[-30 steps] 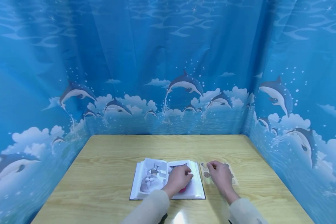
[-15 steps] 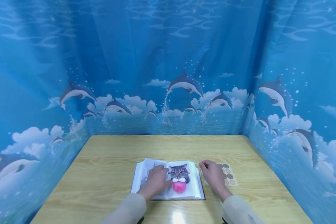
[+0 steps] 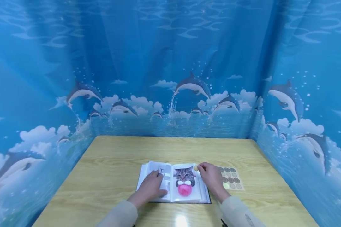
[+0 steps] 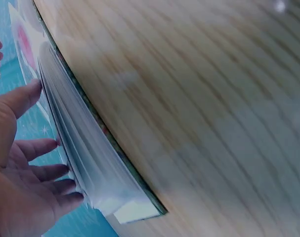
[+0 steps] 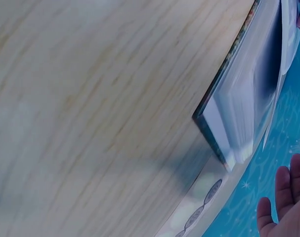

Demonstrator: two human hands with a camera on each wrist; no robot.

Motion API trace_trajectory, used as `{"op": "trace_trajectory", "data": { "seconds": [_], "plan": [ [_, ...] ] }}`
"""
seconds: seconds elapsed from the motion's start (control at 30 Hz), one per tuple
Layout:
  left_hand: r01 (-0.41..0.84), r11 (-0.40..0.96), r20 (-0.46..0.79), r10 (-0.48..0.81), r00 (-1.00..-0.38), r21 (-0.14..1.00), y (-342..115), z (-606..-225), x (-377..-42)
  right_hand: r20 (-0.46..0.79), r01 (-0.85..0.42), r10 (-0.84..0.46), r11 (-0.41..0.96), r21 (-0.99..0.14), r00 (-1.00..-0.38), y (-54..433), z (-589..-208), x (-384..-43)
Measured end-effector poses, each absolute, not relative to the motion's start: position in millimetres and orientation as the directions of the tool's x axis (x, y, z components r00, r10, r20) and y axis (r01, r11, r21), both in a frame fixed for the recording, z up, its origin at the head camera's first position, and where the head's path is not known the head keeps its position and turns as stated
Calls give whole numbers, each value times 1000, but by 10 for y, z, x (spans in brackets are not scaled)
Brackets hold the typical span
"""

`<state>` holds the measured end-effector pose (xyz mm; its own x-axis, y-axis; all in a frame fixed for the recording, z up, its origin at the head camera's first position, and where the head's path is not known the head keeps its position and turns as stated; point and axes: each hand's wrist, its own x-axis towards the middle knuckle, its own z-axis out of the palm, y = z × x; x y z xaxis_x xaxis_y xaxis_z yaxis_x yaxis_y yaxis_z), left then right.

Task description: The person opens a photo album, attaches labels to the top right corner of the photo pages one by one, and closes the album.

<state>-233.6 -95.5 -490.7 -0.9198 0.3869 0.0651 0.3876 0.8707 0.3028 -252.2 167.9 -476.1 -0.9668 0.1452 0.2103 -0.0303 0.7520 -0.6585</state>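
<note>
An open photo album lies on the table, showing a cat picture with a pink ball on its right page. My left hand rests on the left page, fingers spread; in the left wrist view its fingertips meet the page edges. Between thumb and fingertips, my right hand pinches a small round pale-yellow sticker at the right page's upper right corner. Right of the album lies a sheet of round stickers, partly behind the right hand.
The wood-grain table extends around the album on all sides. A blue dolphin-print curtain encloses its back and both sides. The album's thick stack of pages shows in the right wrist view, with the sticker sheet beside it.
My left hand has moved from the right page to the left page, uncovering the cat picture. My right hand has moved left from the sticker sheet to the album's edge, carrying the sticker.
</note>
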Motion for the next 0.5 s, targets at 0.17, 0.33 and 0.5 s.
{"op": "trace_trajectory", "data": {
  "seconds": [0.17,0.33,0.5],
  "plan": [
    [406,864,24,419,-908,298,-1013,-4887,-2289,187,-23,125,770,-637,-974,1569,-4763,-2576],
    [438,864,20,448,-894,249,-1055,-4879,-2233,170,-37,95,766,-641,-981,1451,-4758,-2627],
    [448,863,4,460,-888,236,-1081,-4902,-2216,183,-66,65,774,-630,-981,1340,-4769,-2680]
  ]
}}
